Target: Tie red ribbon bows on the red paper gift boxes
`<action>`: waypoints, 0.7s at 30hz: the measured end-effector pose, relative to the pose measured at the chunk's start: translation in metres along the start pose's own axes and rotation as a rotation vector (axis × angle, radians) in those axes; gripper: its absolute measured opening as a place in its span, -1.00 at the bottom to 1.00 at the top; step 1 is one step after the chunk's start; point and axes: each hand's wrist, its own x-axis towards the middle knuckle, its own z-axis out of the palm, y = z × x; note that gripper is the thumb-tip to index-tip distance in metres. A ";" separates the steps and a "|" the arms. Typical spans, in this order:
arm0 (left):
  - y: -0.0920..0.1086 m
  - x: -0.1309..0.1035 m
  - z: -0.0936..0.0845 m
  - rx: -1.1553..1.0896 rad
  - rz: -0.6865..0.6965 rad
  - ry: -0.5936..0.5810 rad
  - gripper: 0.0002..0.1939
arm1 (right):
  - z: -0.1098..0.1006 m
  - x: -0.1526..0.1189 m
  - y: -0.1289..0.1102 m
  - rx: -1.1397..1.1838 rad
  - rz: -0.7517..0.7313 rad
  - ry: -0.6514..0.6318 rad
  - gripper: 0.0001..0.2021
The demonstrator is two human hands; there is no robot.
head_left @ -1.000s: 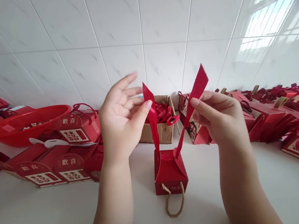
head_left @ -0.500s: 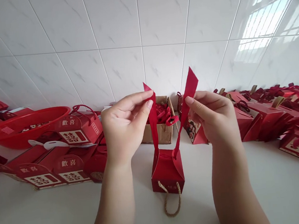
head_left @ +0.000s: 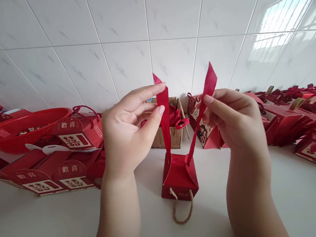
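Observation:
A small red gift box (head_left: 178, 181) stands on the white table with a twisted cord handle (head_left: 184, 220) hanging at its front. From slots in its top rise the two ends of a red ribbon (head_left: 165, 132). My left hand (head_left: 133, 130) holds the left end, its thumb on the near face and its index finger raised higher against it. Pinched between thumb and fingers of my right hand (head_left: 232, 118) is the right end, whose pointed tip sticks up above the grip. Both hands are above and to either side of the box.
Behind the box sits a cardboard carton (head_left: 173, 137) of red ribbons. Stacked red boxes (head_left: 74, 175) and a red plastic basin (head_left: 43, 116) are on the left. Many ribboned red boxes (head_left: 289, 120) line the right, by the tiled wall (head_left: 131, 69).
My right hand has moved right with its ribbon end, widening the gap between the ends. My left thumb and index finger have parted more. The box appears slightly higher and further right.

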 end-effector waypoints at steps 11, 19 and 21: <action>0.006 -0.001 -0.003 0.018 -0.016 -0.049 -0.66 | 0.002 0.002 0.000 0.035 -0.041 0.001 -0.91; 0.003 -0.002 -0.005 0.021 -0.002 -0.057 -0.65 | -0.002 0.002 0.001 0.034 -0.041 -0.015 -0.93; 0.001 -0.001 -0.004 0.030 0.001 -0.066 -0.65 | -0.005 0.002 0.000 0.030 -0.019 -0.049 -0.94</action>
